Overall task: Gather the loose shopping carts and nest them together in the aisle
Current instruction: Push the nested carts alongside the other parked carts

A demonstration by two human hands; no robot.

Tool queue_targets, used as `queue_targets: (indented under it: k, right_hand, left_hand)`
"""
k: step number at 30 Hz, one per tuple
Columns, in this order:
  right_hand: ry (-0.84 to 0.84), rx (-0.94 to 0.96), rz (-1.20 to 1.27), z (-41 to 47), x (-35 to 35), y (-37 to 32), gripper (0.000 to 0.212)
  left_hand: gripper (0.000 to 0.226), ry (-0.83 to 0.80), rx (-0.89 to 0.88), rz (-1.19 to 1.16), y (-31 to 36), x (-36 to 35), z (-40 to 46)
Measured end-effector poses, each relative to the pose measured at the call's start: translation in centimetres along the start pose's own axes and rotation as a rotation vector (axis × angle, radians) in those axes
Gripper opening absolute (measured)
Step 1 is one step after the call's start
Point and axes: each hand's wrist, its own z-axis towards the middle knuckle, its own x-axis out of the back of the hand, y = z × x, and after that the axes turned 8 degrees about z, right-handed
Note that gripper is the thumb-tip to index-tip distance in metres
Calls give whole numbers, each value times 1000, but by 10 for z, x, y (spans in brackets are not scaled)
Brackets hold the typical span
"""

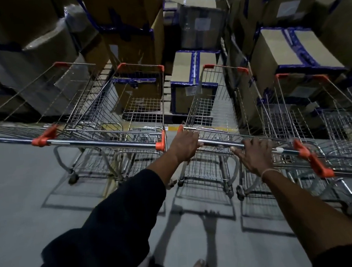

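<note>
1. Both of a person's hands grip the chrome handle [233, 143] of the middle cart [207, 115] — the left hand [185, 146] wrapped round the bar near its orange end cap, the right hand [252, 153] laid over it further along, fingers curled round the bar.

2. The cart stands on the grey floor [30, 194] of the aisle, nose toward stacked cardboard boxes [192, 70]; a left cart [116, 108] sits just beside it, a right cart [305, 113] close on the other flank. None of the three looks nested with its neighbours yet, though further wire baskets crowd both outer edges.

3. The risk — the flanks are tight. A push slightly off line would likely catch an orange corner or a wheel on a neighbouring frame and jam the cart.

4. Driven straight ahead, the basket's nose could strike the boxes at the aisle's far edge.

5. The right hand lies near the neighbouring handle; a sideways swing could pinch the fingers.
</note>
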Motion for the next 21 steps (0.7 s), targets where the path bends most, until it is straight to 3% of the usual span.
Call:
queue_targets:
  k: [6,10,13,21]
  right_hand:
    - [-45,94,68,14,3,-18,67]
    - [-40,97,83,20,2,-15,89]
    - [-29,101,85,18,-1,-14,90]
    - [4,155,166,8,-7,-11,71]
  left_hand:
    - [45,31,66,43,-13,-8,-20]
    - [42,-3,84,58,-12,-5,-19]
    - [43,10,88,52,-12,-12,-19]
    - [53,31,160,-71,-9,-18,-31]
